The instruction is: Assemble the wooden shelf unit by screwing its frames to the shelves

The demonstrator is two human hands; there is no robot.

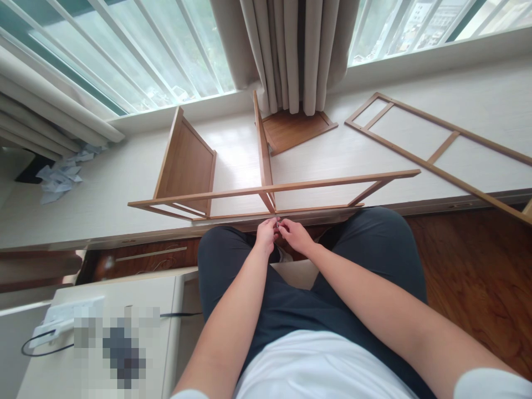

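My left hand [266, 235] and my right hand [296, 236] meet between my knees, just below the near edge of a wooden ladder-like frame [233, 193]. Both have their fingers closed in a pinch. A thin greyish piece [277, 223] shows between the fingertips, too small to identify. Right above them, the frame's middle crosspiece meets its lower rail. From the frame, a wooden panel [189, 160] rises at the left and a second panel [262, 147], seen nearly edge-on, rises at the middle.
Another ladder-like wooden frame [443, 147] lies on the white ledge [307, 163] at right, overhanging its edge. A loose wooden board [297, 132] lies by the curtain [286, 55]. Crumpled paper [62, 176] is at far left. A white cabinet [162, 327] with a power strip [68, 318] stands at lower left.
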